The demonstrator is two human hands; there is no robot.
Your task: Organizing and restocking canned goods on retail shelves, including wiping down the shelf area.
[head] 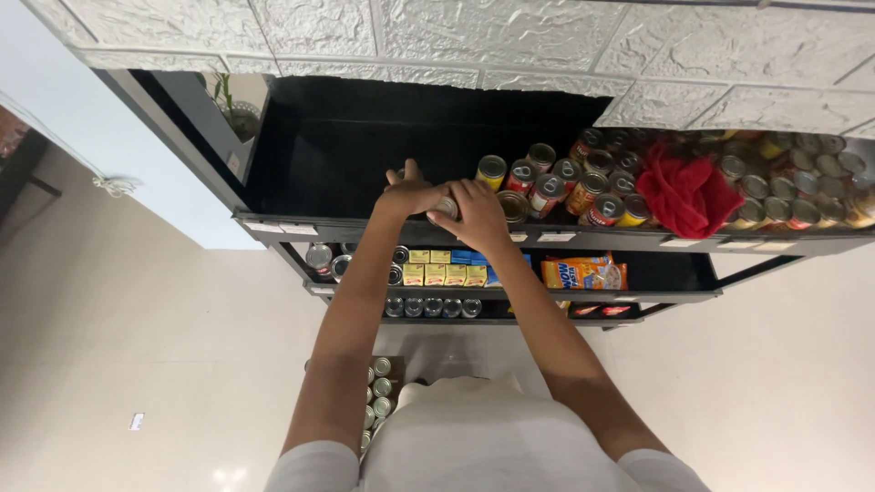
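Both hands, left hand (409,194) and right hand (476,212), clasped around a mostly hidden can (446,208) on the top shelf (365,225)

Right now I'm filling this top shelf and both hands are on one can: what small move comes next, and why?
Probably slide the can right against the can row; the shelf left of both hands is bare.

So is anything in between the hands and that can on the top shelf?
No. Both the left hand and the right hand are already wrapped around the can, with nothing visible between them.
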